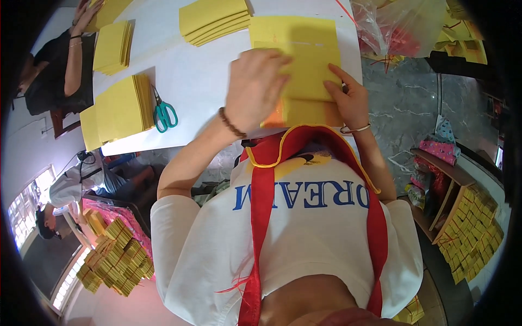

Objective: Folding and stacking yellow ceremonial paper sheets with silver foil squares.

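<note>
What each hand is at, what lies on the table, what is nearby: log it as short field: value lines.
Left hand: blurred, over the yellow paper; contact unclear
Right hand: thumb and forefinger spread at that paper's right edge
Surface: white table
Tool: scissors with teal handles, lying just right of a yellow stack
Nearby person: a co-worker's hand, top left
Far right: clear plastic bag, reddish contents
</note>
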Demonstrator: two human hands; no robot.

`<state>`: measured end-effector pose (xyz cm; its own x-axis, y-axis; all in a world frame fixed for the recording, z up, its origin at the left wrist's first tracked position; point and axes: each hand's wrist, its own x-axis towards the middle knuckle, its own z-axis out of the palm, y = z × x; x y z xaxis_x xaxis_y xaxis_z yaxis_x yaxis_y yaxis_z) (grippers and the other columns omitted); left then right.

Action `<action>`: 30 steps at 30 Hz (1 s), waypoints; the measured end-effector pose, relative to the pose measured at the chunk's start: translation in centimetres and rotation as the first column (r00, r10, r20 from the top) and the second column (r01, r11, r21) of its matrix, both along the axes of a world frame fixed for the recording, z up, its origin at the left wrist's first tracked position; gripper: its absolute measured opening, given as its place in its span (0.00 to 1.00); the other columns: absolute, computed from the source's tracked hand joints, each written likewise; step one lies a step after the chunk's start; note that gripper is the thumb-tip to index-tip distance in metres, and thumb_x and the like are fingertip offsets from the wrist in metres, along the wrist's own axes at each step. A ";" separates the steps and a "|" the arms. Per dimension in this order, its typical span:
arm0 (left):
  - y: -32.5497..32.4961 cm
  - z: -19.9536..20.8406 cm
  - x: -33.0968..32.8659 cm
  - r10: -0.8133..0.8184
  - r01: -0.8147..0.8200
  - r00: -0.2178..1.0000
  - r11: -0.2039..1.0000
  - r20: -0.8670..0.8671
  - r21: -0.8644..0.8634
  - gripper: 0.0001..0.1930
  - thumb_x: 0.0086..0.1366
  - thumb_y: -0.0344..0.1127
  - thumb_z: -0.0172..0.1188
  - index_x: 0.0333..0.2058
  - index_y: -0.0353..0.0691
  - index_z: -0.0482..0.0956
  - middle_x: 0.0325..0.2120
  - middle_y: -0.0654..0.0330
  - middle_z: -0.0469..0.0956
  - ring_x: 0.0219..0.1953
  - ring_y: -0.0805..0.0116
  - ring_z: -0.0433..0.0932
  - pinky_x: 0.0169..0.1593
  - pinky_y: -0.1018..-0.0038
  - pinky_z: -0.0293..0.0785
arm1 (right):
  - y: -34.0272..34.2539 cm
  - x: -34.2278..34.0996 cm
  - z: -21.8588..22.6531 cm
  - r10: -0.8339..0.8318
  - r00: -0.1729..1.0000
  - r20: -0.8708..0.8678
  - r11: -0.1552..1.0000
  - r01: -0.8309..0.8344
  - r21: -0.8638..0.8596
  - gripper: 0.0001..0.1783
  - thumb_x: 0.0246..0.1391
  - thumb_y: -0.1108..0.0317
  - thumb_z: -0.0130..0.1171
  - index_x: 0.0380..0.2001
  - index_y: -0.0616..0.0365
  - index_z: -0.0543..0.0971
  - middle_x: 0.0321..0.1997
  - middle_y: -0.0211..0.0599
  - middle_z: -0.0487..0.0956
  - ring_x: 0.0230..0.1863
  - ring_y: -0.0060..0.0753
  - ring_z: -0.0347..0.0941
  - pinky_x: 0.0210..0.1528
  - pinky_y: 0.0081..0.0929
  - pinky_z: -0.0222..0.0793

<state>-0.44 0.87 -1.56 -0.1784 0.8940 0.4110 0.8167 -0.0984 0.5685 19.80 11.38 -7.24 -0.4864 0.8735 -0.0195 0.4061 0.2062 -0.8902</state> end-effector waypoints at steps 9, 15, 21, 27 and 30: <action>1.6 -3.7 2.8 -0.213 0.130 0.905 0.963 -0.369 -0.236 0.32 0.57 0.55 0.53 0.54 0.38 0.64 0.55 0.48 0.59 0.57 0.50 0.55 0.56 0.56 0.52 | -0.4 0.1 1.5 0.076 0.990 0.116 0.997 -0.073 -0.027 0.22 0.45 0.63 0.61 0.47 0.53 0.75 0.45 0.40 0.76 0.32 0.30 0.71 0.36 0.28 0.65; 1.8 -4.1 2.6 -0.250 0.133 0.884 0.944 -0.396 -0.301 0.33 0.56 0.52 0.53 0.56 0.39 0.63 0.57 0.48 0.58 0.59 0.50 0.54 0.59 0.53 0.48 | -2.3 -0.8 2.4 0.157 0.825 0.543 0.643 -0.503 0.578 0.34 0.47 0.44 0.54 0.57 0.41 0.65 0.65 0.42 0.56 0.63 0.42 0.54 0.56 0.65 0.41; 1.4 -4.5 0.3 -0.246 0.259 0.962 0.959 0.115 -0.114 0.30 0.53 0.41 0.59 0.54 0.40 0.64 0.57 0.49 0.57 0.59 0.50 0.53 0.58 0.57 0.50 | -3.0 -0.7 -0.2 0.152 0.772 0.617 0.655 -0.546 0.522 0.35 0.50 0.38 0.45 0.59 0.42 0.62 0.66 0.45 0.54 0.67 0.45 0.46 0.53 0.75 0.34; 0.2 -2.8 0.4 -0.369 0.340 0.919 0.920 -0.139 -0.194 0.26 0.49 0.37 0.62 0.49 0.38 0.70 0.51 0.48 0.64 0.53 0.51 0.62 0.53 0.61 0.58 | -3.1 -0.4 -0.8 0.164 0.759 0.630 0.659 -0.560 0.503 0.35 0.53 0.42 0.44 0.60 0.49 0.60 0.67 0.50 0.50 0.68 0.48 0.42 0.56 0.74 0.31; 0.2 -3.0 0.9 -0.389 0.337 0.879 0.916 -0.276 -0.218 0.28 0.48 0.37 0.60 0.49 0.34 0.69 0.47 0.48 0.68 0.51 0.52 0.64 0.50 0.63 0.62 | -2.0 -0.1 0.4 0.334 0.718 0.611 0.736 -0.603 0.307 0.37 0.53 0.45 0.48 0.61 0.55 0.58 0.68 0.48 0.48 0.69 0.45 0.40 0.62 0.61 0.34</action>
<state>0.43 1.05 -4.60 0.2837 0.9285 0.2394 0.8765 -0.3524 0.3281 19.74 9.43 -6.85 -0.8694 0.4922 -0.0428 0.4761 0.8116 -0.3385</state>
